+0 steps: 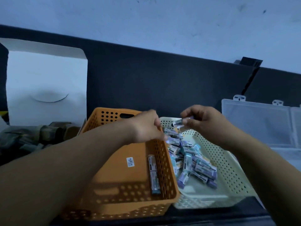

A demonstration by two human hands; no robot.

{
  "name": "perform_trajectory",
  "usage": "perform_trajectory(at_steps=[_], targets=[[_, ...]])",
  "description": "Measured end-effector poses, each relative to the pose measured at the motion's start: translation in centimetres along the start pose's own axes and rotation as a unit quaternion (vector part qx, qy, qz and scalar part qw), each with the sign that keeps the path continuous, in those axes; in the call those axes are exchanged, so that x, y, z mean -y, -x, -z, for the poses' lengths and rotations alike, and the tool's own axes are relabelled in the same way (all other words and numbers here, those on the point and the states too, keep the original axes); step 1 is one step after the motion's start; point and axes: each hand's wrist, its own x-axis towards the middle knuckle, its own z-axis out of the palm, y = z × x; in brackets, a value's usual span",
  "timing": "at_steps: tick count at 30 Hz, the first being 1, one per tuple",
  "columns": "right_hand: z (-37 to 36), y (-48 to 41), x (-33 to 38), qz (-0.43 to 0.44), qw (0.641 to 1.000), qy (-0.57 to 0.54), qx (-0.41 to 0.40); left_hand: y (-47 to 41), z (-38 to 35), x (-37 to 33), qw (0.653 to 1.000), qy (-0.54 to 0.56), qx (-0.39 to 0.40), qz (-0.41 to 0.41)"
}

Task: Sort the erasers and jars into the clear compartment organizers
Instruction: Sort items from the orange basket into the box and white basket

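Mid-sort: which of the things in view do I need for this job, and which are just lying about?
For the job:
held eraser, pinched in the right hand
eraser pile in the cream basket
eraser row in the orange basket
clear organizer

Lying about:
white carton
camouflage fabric

Perforated plastic baskets — orange (pixel 117 168), cream (pixel 228 173); clear plastic organizer (pixel 260 124); matt white cardboard box (pixel 45 75).

Dim in here, with a cold bluish cast over everything, a soft shadow band across the floor of the orange basket (pixel 130 181), the left hand (pixel 146 128) smeared at the fingertips, perhaps by motion, and straight lines bowing toward the corners.
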Motion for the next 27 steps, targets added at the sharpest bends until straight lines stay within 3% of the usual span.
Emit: perform_trajectory(at_steps=[4,6,9,14,19,27], targets=[[0.0,0.5,-1.4,-0.033,0.998,0.052,-0.013,0.9,-2.2,0.9,0.963,-0.089,0.234,0.099],[-0.7,0.6,-1.6,-0.04,0.999,0.027,-0.004,1.1,-3.8,1.6,0.939,-0.197,0.263,0.103],[-2.1,0.7,-1.6,-0.045,0.999,-0.004,0.014,1.4,-5.8,2.4,0.914,-0.328,0.224,0.08],[-3.7,0.7,-2.0,-0.049,0.998,-0.004,0.049,1.4,-5.8,3.0,0.939,-0.304,0.16,0.025],[-4.7,1.0,-3.1,-0.048,0.988,0.081,0.119,1.2,-4.5,2.7,0.951,-0.268,0.152,0.037],[-5.2,1.1,-3.3,-0.032,0.991,0.058,0.118,0.6,-4.0,2.9,0.991,-0.118,0.069,0.01]])
